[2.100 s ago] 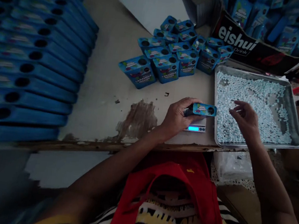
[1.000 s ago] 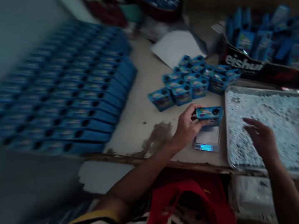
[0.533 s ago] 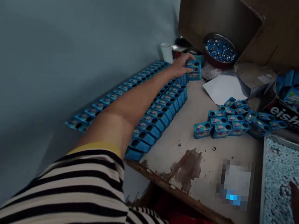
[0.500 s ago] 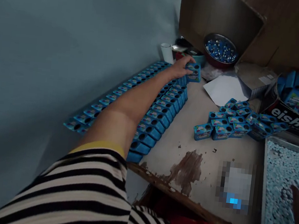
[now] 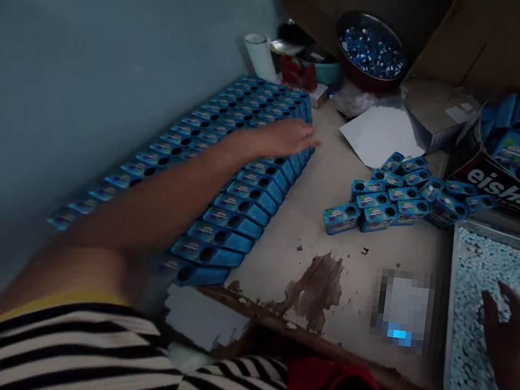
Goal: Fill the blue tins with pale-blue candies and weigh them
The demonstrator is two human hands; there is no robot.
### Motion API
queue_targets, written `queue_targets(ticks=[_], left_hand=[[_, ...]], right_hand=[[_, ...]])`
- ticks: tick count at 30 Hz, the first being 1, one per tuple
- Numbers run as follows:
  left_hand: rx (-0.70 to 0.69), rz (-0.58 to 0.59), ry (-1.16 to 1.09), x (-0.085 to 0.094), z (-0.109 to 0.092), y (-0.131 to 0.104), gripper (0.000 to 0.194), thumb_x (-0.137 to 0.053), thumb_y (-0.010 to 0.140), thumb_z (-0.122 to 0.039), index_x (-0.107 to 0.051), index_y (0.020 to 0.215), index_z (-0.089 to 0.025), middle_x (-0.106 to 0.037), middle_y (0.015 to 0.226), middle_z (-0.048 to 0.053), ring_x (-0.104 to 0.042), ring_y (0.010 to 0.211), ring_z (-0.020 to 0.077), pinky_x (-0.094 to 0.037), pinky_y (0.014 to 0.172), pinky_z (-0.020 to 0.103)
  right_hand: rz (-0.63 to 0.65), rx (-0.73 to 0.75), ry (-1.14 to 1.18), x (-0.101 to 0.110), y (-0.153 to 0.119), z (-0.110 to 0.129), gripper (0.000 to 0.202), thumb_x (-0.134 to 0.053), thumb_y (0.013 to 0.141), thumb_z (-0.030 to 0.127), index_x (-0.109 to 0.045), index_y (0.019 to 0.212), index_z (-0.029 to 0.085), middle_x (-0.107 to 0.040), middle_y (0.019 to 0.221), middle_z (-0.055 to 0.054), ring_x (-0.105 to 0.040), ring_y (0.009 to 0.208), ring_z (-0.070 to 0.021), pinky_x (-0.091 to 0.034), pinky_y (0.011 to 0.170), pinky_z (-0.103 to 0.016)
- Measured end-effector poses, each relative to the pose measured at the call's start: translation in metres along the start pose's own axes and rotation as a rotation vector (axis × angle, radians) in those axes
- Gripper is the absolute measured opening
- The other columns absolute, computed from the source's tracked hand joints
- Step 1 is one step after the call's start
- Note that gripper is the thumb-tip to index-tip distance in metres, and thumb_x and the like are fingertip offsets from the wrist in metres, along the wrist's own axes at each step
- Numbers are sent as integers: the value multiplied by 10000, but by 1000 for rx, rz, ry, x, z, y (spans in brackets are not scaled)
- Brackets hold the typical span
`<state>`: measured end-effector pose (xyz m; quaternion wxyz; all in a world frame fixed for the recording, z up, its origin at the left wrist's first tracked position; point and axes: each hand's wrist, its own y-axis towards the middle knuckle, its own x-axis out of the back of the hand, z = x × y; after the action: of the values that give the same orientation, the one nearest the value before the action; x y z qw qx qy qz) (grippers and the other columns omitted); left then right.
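Note:
My left hand point(image 5: 290, 137) is over the right side of several rows of small blue boxes point(image 5: 233, 220), its fingers stretched out with nothing in them. Each box has a dark round hole in its top. At the far right, my right hand point(image 5: 514, 330) rests with spread fingers on small pale-blue and white pellets point(image 5: 468, 344) in a metal tray point(image 5: 447, 373). Whether it touches more than the surface of the pellets is hard to tell.
A loose cluster of blue boxes point(image 5: 384, 200) stands mid-table near white paper point(image 5: 384, 134). Behind are a bowl point(image 5: 367, 76) of shiny blue pieces and a white roll point(image 5: 260, 57). A black carton point(image 5: 500, 182) holds more boxes. The wall point(image 5: 90, 75) borders the left.
My left hand has let go of a blue box at the far end of the rows and come back toward me. My right hand has come further into view over the tray.

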<state>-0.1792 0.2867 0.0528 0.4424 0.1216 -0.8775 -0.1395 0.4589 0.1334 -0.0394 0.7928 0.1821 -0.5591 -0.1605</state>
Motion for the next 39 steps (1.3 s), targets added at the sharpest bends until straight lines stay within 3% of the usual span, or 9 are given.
queue_targets(ticks=[4,8,11,14,20,26,31,34,39], left_hand=[[-36,249,-43,-41,-59,-87,958,-1157,463,-508,-770,1284,-202,-824,1369,94,-770,1224,329,-613,1111,417],[28,197,-61,-58,-89,-151,498,-976,767,-578,-748,1058,-244,-835,1018,73,-783,939,323,-628,847,425],[-23,88,-118,-49,-109,-178,432,-914,851,-602,-785,1118,-287,-827,1014,28,-758,878,295,-597,784,405],[-100,181,-222,-56,-149,-198,451,-929,879,-537,-812,1249,-307,-843,1095,29,-766,874,275,-595,744,377],[-318,356,-307,-131,-231,-218,384,-901,919,-311,-799,1281,-233,-846,1232,98,-809,1134,318,-652,1034,408],[-417,360,-254,-128,-213,-217,740,-924,952,-337,-622,1621,-243,-698,1597,146,-667,1504,360,-553,1303,531],[-330,372,-109,-89,-171,-236,588,-841,1021,-381,-674,1570,-255,-738,1538,127,-716,1432,346,-592,1264,525],[-291,321,-92,-69,-153,-247,409,-766,1060,-384,-744,1454,-274,-791,1434,96,-763,1345,323,-623,1211,487],[-263,212,-75,-54,-151,-246,313,-775,1066,-411,-786,1362,-308,-838,1331,63,-814,1226,301,-672,1071,432]], right_hand=[[-42,95,11,-1,6,4,379,-651,1065,571,-803,1369,403,-843,1245,-183,-782,1235,-474,-572,1170,-684],[-27,140,35,0,5,15,368,-636,1081,510,-822,1263,249,-835,1221,-181,-764,1168,-430,-590,1084,-664],[-11,134,40,-2,2,19,340,-635,1075,444,-809,1271,227,-819,1253,-169,-724,1187,-389,-559,1116,-616],[30,83,11,-5,5,19,378,-623,1080,395,-782,1357,192,-797,1311,-187,-686,1260,-392,-528,1166,-604],[258,30,-39,4,7,15,576,-672,1069,394,-673,1570,110,-727,1512,-243,-631,1382,-424,-484,1225,-608],[606,445,-148,24,-4,32,551,-521,1128,278,-592,1666,188,-587,1740,-185,-521,1535,-412,-419,1244,-585],[729,444,-323,38,8,42,352,-576,1054,238,-735,1353,143,-750,1371,-217,-654,1182,-371,-472,976,-444],[757,261,-158,47,19,31,210,-661,984,251,-761,1154,180,-776,1047,-123,-662,909,-276,-436,795,-368],[593,-424,593,62,28,14,153,-802,811,301,-678,860,226,-610,712,4,-498,609,-145,-364,587,-287]])
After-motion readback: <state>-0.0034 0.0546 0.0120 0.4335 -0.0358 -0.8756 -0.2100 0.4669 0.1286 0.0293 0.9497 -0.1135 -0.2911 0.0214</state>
